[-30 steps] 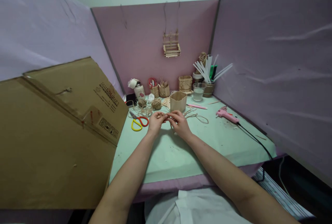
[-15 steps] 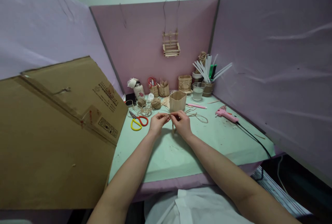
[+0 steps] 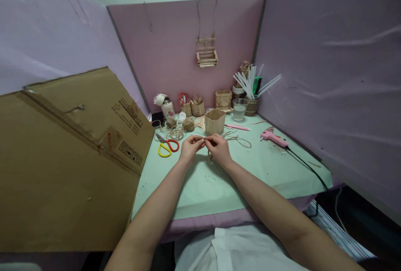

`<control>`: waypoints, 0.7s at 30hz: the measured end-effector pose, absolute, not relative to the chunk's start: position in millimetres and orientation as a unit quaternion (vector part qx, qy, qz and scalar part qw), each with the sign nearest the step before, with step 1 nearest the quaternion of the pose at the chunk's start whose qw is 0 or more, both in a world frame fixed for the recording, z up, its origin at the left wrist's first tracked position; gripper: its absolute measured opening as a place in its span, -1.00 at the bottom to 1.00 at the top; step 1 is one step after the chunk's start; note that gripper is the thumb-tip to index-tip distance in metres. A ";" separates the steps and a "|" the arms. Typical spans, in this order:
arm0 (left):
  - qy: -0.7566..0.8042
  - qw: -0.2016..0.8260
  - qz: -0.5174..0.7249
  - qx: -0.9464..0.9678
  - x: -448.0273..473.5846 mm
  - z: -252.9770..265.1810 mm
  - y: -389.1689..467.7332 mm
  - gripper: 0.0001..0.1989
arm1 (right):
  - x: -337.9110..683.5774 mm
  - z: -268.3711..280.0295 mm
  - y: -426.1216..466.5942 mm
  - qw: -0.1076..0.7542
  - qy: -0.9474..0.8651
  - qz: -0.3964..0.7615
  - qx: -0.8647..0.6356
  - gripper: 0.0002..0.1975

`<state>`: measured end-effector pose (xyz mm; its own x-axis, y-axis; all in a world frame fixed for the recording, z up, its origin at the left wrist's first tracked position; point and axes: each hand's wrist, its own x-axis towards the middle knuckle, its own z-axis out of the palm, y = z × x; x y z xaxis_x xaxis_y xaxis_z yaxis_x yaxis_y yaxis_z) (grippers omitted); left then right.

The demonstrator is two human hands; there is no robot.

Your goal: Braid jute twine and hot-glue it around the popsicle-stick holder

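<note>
My left hand and my right hand meet fingertip to fingertip over the middle of the table. Both are closed in a pinch on a strand of brown twine, whose end dangles below my right fingers. The part between the fingertips is mostly hidden. Just behind the hands stands a wooden-stick cup, upright and open at the top. A looped length of twine lies to the right of my right hand. Scissors with red and yellow handles rest left of my left hand.
A pink glue gun with a black cord lies at the right. Twine balls, a clear cup of liquid and a pink pen sit toward the back. A large cardboard sheet leans along the left side.
The hands stay almost in place, with fingertips shifting very slightly on the twine. The view tilts a little; nothing else visibly moves.
</note>
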<state>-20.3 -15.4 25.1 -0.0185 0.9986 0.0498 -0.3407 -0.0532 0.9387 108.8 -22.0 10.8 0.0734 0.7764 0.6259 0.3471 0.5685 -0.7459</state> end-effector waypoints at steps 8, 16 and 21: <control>0.400 0.543 0.594 0.438 -22.7 18.8 -12.3 -0.63 | 109.0 7.4 -19.1 0.571 -0.654 0.251 -0.428 -0.84; 0.415 0.546 0.578 0.443 -24.3 16.1 -10.3 -0.66 | 106.9 7.8 -16.6 0.571 -0.600 0.342 -0.444 -0.73; 0.419 0.582 0.580 0.387 -21.8 16.5 -12.5 -0.65 | 105.8 8.9 -16.7 0.570 -0.581 0.371 -0.447 -0.72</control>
<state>-21.8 -12.5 16.5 -0.0236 0.9990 -0.0389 -0.3511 0.0281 0.9359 105.8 -16.7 8.9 0.0478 0.9426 0.3306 0.0961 0.3251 -0.9408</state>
